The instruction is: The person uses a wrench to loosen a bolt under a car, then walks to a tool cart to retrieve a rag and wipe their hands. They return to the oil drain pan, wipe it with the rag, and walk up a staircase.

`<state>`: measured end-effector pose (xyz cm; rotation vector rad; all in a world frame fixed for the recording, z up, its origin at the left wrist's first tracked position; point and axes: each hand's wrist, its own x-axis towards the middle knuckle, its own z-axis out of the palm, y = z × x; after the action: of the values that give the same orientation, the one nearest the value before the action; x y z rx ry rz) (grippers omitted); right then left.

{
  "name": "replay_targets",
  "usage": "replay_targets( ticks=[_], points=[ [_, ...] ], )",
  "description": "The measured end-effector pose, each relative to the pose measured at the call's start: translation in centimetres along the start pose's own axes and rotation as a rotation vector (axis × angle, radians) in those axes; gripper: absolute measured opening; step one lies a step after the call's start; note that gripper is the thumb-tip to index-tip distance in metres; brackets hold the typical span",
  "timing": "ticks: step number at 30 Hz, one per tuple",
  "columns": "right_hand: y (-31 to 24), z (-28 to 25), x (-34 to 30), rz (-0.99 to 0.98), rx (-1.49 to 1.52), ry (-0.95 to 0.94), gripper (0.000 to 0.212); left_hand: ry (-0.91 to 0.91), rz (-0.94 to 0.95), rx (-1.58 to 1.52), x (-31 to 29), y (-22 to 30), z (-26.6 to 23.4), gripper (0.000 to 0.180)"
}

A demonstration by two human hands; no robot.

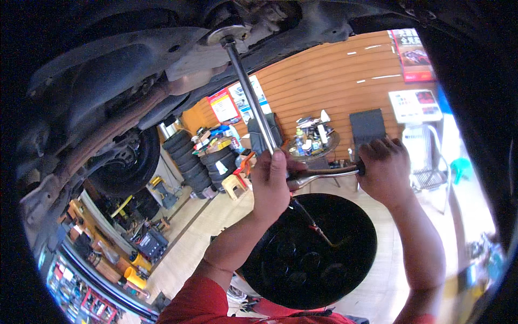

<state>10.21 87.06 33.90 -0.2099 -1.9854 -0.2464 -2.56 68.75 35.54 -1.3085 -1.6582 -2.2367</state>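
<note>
My left hand (pixel 271 181) is closed around the lower end of a long chrome extension bar (pixel 251 97), where it meets a ratchet wrench. The bar rises at a slant to a round metal mount (pixel 227 34) under the raised car. My right hand (pixel 384 167) grips the end of the ratchet wrench (pixel 326 173), whose bent chrome handle runs between my two hands. Below them is a round black drain pan (pixel 307 281). A thin rod or tube (pixel 322 235) shows over it; I cannot tell whether it touches the pan. My fingers partly hide the wrench head.
The car's underbody (pixel 97 97) and a wheel (pixel 129 167) hang overhead at the left. Stacked tires (pixel 183 154), a yellow stool (pixel 233 186) and a cluttered round table (pixel 313 143) stand beyond. A metal chair (pixel 426 159) is at the right; tools crowd the lower left.
</note>
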Motion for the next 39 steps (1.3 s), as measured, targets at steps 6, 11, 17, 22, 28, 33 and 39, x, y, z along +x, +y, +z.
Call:
replay_targets(
  ticks=[6, 11, 17, 22, 28, 33, 39],
  points=[
    [-7.8, -7.3, -1.6, 0.088, -0.334, 0.098, 0.009, -0.314, -0.068, -0.460, 2.3, -3.1, -2.6, 0.045],
    [-5.4, -4.7, -1.5, 0.083, -0.220, 0.119, 0.011, -0.171, -0.076, -0.451, 2.0, -2.3, -2.3, 0.043],
    [-4.3, -3.9, -1.5, 0.115, -0.191, 0.084, 0.009, -0.087, -0.125, -0.346, 0.9, -1.0, -1.6, 0.042],
    [-3.3, -3.8, -1.1, 0.083, -0.164, 0.099, 0.010, -0.079, -0.134, -0.363, 0.4, -0.1, -0.9, 0.037],
    [-2.4, -2.9, -1.0, 0.049, -0.120, 0.107, 0.014, -0.011, -0.115, -0.261, 0.4, -0.2, -0.5, 0.042],
    [-2.3, -2.2, -1.0, 0.055, -0.086, 0.109, 0.015, 0.011, -0.126, -0.212, 0.6, 0.2, -0.4, 0.039],
    [-1.8, -2.6, -0.5, 0.058, -0.058, 0.051, 0.016, 0.043, -0.084, -0.194, 0.4, 0.5, -0.1, 0.039]
  ],
)
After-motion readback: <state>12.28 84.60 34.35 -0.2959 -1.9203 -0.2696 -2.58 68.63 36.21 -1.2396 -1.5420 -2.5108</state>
